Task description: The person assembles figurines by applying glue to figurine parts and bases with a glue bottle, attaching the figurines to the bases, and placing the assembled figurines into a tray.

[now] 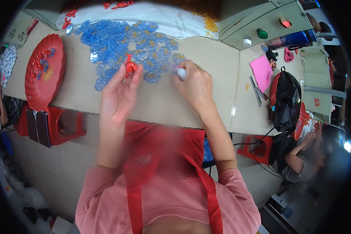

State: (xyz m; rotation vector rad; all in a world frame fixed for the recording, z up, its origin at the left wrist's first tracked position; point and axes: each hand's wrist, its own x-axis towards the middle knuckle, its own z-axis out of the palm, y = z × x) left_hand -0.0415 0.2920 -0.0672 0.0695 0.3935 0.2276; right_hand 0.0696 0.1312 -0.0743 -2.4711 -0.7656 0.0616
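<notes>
My left hand (119, 95) is raised over the table's front part, pinching a small red plastic figure (129, 66) between thumb and fingers. To its right, my right hand (199, 84) is closed round a small white bottle (181, 73). The bottle's tip points left and is blurred. Just beyond both hands lies a wide spread of clear blue plastic pieces (109, 43). Many on the right side of the spread carry small yellow parts. The red figure is held above the near edge of these pieces.
At the left stands a scalloped red tray (37, 89) with red and blue pieces. A white sheet (160, 19) lies at the back. On the right are a pink sheet (261, 70), scissors-like metal tools (256, 91), a black bag (286, 101) and a blue can (296, 39). Another person (300, 160) sits far right.
</notes>
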